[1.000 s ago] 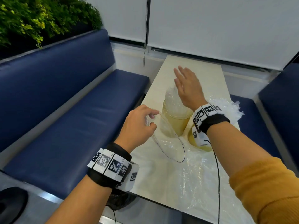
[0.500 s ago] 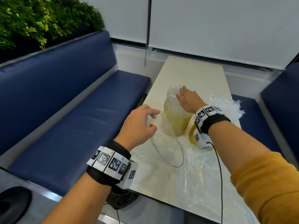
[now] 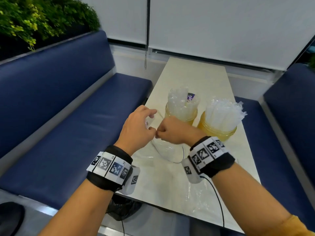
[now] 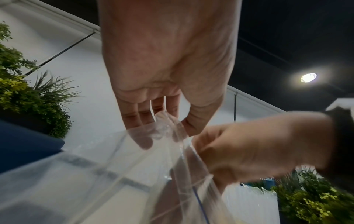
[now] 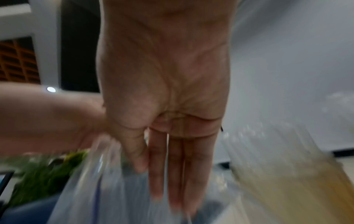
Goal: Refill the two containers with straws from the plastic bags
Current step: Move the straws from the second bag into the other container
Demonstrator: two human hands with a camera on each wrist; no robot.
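Two yellow containers stand mid-table, the left container (image 3: 181, 114) and the right container (image 3: 219, 133), both packed with wrapped white straws (image 3: 221, 113). In front of them hangs an empty clear plastic bag (image 3: 166, 150) with a dark rim line. My left hand (image 3: 150, 123) pinches the bag's top edge, seen close in the left wrist view (image 4: 166, 125). My right hand (image 3: 157, 133) is curled right beside it and pinches the same edge. The right wrist view is blurred; there the right hand (image 5: 145, 174) has its thumb against the fingers over the bag (image 5: 107, 189).
The cream table (image 3: 196, 75) is narrow, with blue benches on the left (image 3: 68, 133) and on the right (image 3: 281, 133). A flat clear plastic sheet or bag (image 3: 192, 189) lies near the table's front edge. A black bag (image 3: 122, 208) sits under the table.
My right hand left the top of the left container's straws, came back toward me and took hold of the bag edge beside my left hand, which kept its hold.
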